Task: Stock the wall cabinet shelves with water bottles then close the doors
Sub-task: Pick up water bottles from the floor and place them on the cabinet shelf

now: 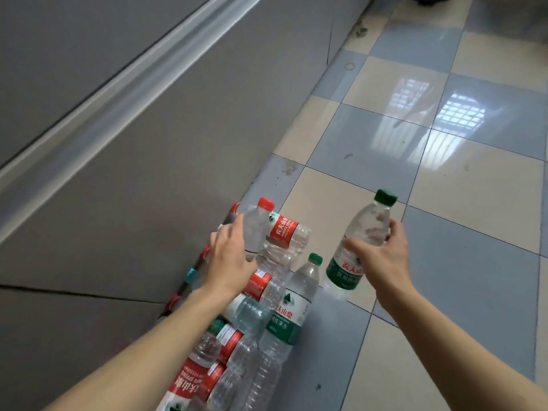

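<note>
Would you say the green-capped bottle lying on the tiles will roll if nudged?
Probably: the green-capped bottle lies on its side on glossy floor tiles, though neighbouring red-label bottles likely block it leftward. It looks full, so fairly heavy, and its thin ribbed plastic may flex.

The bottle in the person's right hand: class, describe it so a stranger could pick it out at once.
Start at the checkered tile floor, where a pile of bottles lies along the grey cabinet front. To the right of that pile, the right hand holds one bottle lifted. It has a green cap and green label, and it is apart from the rest.
</note>
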Demonstrator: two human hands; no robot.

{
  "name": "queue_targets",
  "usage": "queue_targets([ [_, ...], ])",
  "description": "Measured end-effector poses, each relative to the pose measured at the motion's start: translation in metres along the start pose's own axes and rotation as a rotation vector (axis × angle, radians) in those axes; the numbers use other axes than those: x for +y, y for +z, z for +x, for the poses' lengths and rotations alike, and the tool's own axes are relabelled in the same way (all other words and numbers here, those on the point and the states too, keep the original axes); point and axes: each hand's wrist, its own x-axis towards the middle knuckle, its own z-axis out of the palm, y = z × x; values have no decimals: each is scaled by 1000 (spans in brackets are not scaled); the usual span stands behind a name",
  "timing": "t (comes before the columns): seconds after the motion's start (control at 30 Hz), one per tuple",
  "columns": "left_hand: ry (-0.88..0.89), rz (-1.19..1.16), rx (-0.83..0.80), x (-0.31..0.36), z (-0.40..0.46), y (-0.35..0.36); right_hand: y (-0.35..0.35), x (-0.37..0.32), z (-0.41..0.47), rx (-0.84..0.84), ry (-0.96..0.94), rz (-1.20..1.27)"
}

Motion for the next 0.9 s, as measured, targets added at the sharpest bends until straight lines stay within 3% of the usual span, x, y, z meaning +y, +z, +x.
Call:
queue_targets([
  [0.2, 131, -462, 65, 64, 28, 1, -9, 5, 31, -55, -215, -272],
  [0.47, 223, -427, 159, 103, 48, 77, -10, 25, 56, -101, -352, -312],
  [0.67, 268, -359, 124, 97, 52, 113, -21, 43, 59, -124, -409, -341],
  [0.9, 222, -422, 49, 88, 51, 120, -30, 65, 63, -202, -243, -228],
])
